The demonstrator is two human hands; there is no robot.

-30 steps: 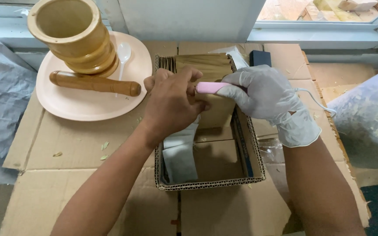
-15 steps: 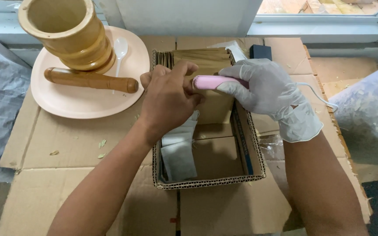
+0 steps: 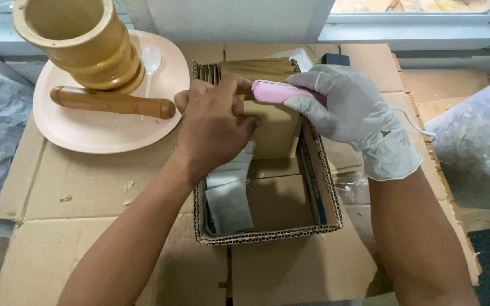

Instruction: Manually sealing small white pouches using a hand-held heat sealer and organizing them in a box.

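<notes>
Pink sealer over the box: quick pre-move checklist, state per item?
1. Right hand, gloved, grips pink sealer: ok.
2. Left hand, bare, pinches brown pouch at its top: ok.
3. Sealer meets pouch edge squarely: cannot tell, fingers hide it.
4. Cardboard box sits flat under the pouch: ok.
5. White cord trails free behind the glove: ok.
6. Wooden pestle rests on plate, away from both hands: ok.

**Setting: improvised home packing station by a window**

I log flattened cardboard sheets (image 3: pixel 114 187) as work surface, wooden mortar (image 3: pixel 80 39) and pestle (image 3: pixel 112 102) on a plate (image 3: pixel 86 133) (kitchenware), bag of dried leaves (image 3: pixel 477 147), window frame (image 3: pixel 415 28) behind.
</notes>
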